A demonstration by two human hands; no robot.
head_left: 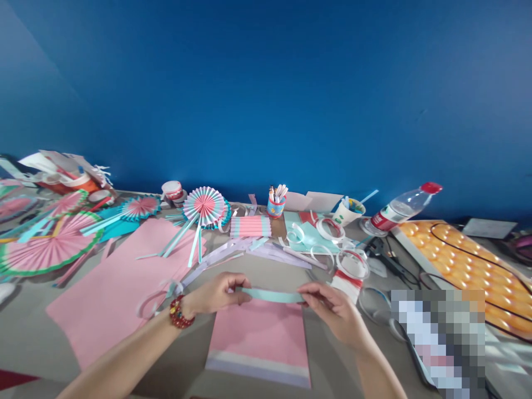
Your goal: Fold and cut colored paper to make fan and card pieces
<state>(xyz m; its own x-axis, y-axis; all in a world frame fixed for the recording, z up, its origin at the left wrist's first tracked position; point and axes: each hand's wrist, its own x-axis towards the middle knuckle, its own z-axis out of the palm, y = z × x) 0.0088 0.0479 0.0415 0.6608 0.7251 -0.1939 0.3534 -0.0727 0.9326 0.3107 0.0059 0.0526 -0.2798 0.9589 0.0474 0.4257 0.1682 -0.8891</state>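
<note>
Between both hands a light blue-green paper strip (272,295) is stretched out level. My left hand (224,293), with a red beaded bracelet on its wrist, pinches the strip's left end. The right end is pinched by my right hand (332,307). Just below the strip lies a pink paper sheet (261,332) with white and lilac bands along its near edge; its far edge is partly hidden by the strip. Whether the strip touches the sheet I cannot tell.
Large pink paper (124,277) lies left, with pleated paper fans (203,206) behind. A pen holder (276,205), a paper cup (348,210) and a tilted water bottle (401,208) stand along the wall. At right are a glue gun (388,260) and a yellow cushioned panel (465,260).
</note>
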